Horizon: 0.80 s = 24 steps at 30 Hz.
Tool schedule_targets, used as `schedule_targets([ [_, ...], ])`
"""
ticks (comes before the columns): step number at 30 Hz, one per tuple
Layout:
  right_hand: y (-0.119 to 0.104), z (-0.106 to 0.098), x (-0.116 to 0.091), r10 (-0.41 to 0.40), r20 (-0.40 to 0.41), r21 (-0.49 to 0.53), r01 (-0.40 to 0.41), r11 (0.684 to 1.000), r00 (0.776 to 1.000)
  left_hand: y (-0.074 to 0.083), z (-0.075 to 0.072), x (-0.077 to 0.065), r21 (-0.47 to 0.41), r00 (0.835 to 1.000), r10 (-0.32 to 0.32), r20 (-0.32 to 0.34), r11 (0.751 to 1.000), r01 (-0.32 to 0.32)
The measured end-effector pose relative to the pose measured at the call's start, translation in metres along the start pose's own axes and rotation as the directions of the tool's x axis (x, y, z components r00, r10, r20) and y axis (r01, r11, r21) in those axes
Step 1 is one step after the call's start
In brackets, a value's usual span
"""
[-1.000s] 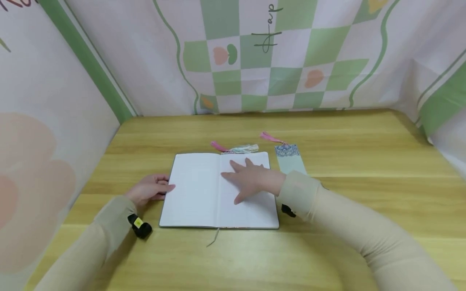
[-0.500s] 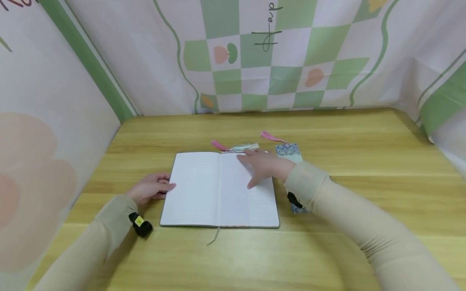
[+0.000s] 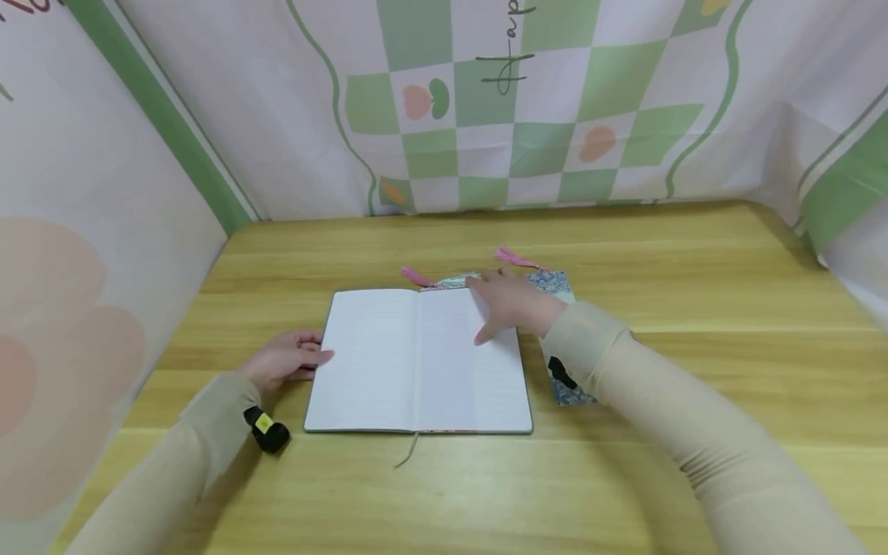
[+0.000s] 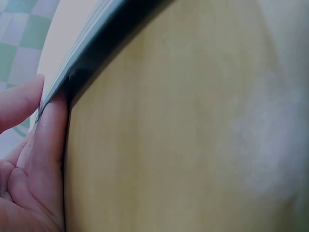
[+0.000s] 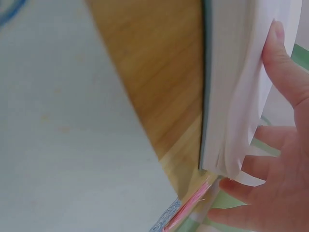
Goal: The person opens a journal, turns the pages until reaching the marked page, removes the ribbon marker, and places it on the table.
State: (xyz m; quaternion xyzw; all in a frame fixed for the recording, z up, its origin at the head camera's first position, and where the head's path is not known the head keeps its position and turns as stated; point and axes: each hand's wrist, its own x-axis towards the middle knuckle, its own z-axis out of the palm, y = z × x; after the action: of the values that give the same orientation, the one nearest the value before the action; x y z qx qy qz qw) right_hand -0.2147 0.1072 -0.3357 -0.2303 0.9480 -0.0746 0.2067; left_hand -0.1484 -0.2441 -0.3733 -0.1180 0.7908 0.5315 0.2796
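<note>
An open notebook (image 3: 375,362) lies flat on the table, both white pages up. My left hand (image 3: 283,358) pinches its left edge, thumb on the page and fingers under the dark cover (image 4: 101,43). At the upper right corner, my right hand (image 3: 509,297) is spread, thumb on the right page (image 5: 231,72) and fingertips by the top edge. A bookmark's pink and pale tassel (image 3: 416,277) sticks out above the spine, and a tinted strip shows through the right page. Right of the notebook lies a blue-patterned bookmark (image 3: 574,395), partly hidden by the right forearm.
The wooden table (image 3: 458,501) reaches back to a green-and-white checked cloth (image 3: 486,154). The second bookmark's pink tassel (image 3: 516,258) lies behind my right hand. A thin ribbon (image 3: 408,453) hangs from the notebook's lower spine.
My right hand has moved from the middle of the right page outward to its upper right corner. My left hand keeps its grip on the left edge.
</note>
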Motion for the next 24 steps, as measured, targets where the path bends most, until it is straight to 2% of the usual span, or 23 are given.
schedule_targets([
  [6, 0.001, 0.001, 0.0, 0.001, -0.032, -0.003, -0.001, 1.0, 0.999, 0.0, 0.0, 0.0, 0.0, 1.0, 0.012, 0.0, 1.0, -0.012],
  [11, -0.005, 0.004, -0.003, -0.021, -0.085, -0.099, 0.013, 0.995, 0.996, -0.001, 0.0, -0.001, 0.002, 1.0, 0.009, -0.004, 1.0, -0.009],
  [16, -0.011, 0.007, -0.007, -0.046, -0.129, -0.215, 0.018, 0.976, 0.991, -0.002, 0.0, -0.001, -0.004, 1.0, 0.009, 0.005, 1.0, -0.009],
  [21, -0.014, 0.01, -0.012, -0.065, -0.163, -0.232, 0.026, 0.972, 0.984, -0.001, -0.001, -0.001, 0.001, 1.0, 0.011, 0.01, 1.0, -0.011],
  [24, -0.015, 0.011, -0.016, -0.106, -0.192, -0.253, 0.055, 0.966, 0.976, -0.001, 0.0, -0.001, -0.003, 1.0, 0.017, 0.016, 1.0, -0.017],
])
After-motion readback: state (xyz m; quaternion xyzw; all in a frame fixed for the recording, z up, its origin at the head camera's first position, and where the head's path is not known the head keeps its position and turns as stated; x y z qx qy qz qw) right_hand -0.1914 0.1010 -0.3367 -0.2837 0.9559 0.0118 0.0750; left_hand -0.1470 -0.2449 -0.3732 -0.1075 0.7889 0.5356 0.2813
